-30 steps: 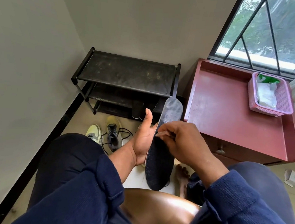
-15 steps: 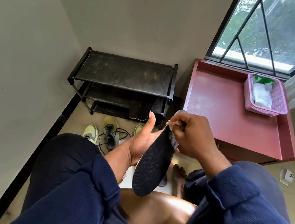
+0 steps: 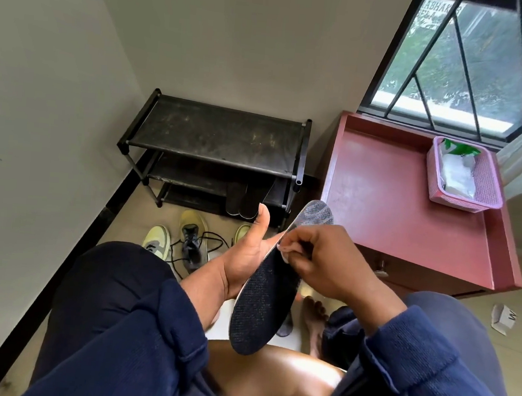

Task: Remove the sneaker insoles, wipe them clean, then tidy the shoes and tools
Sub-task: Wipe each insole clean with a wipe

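Note:
A long dark insole (image 3: pixel 263 305) with a grey toe end is held up over my lap. My left hand (image 3: pixel 245 253) supports it from the left side, thumb sticking up and fingers hidden behind it. My right hand (image 3: pixel 320 260) pinches a small white wipe (image 3: pixel 284 251) against the insole's upper half. Yellow-green sneakers (image 3: pixel 191 234) with loose black laces lie on the floor beyond my knees. Another insole's tip (image 3: pixel 284 326) shows below the held one.
A black shoe rack (image 3: pixel 218 134) stands against the wall with dark insoles (image 3: pixel 242 201) leaning on its lower shelf. A red cabinet (image 3: pixel 388 202) at right carries a pink basket (image 3: pixel 485 186) of wipes. A scrap of white paper (image 3: pixel 503 318) lies on the floor.
The insole has tilted so its heel swings toward my left knee. My right hand has slid up it toward the toe end and back a little, rubbing with the wipe.

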Available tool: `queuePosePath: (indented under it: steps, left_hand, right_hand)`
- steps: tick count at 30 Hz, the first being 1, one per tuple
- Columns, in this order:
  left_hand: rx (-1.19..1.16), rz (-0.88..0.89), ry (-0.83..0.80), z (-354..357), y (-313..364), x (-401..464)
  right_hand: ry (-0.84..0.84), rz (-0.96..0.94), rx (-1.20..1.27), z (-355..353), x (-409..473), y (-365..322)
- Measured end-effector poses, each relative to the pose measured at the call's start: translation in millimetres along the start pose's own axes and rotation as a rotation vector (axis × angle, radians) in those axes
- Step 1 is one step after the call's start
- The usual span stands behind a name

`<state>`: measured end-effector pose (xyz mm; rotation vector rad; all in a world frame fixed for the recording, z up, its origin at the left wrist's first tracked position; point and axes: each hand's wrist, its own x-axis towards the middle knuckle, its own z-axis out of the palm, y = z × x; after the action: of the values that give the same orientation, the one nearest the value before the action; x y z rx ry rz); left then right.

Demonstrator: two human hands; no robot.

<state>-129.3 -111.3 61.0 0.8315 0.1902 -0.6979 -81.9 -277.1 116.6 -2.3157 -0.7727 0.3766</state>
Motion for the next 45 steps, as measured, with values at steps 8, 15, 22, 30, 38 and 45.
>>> queuePosePath:
  steps: [8,15,22,30,38,45]
  left_hand:
    - [-0.016,0.084,0.014,1.8,4.1,0.9]
    - [-0.025,0.138,0.128,1.2,10.0,0.2]
    - [-0.096,0.185,0.134,1.7,10.5,2.2]
    - [-0.115,0.247,0.110,2.1,14.0,1.0]
    - [-0.116,0.221,0.091,0.2,14.4,0.6]
    - [-0.138,0.187,0.007,0.4,12.6,-0.3]
  right_hand:
    - [0.151,0.124,0.038,-4.5,8.5,14.9]
    - [-0.072,-0.145,0.036,14.1,-7.8,-15.4]
    - [0.086,0.037,0.046,1.8,1.5,3.4]
    - [0.089,0.103,0.087,-2.5,8.2,13.9]
    - [-0.110,0.049,0.171,-12.9,5.3,16.5]
    - [-0.197,0.055,0.153,-17.2,4.8,17.9]
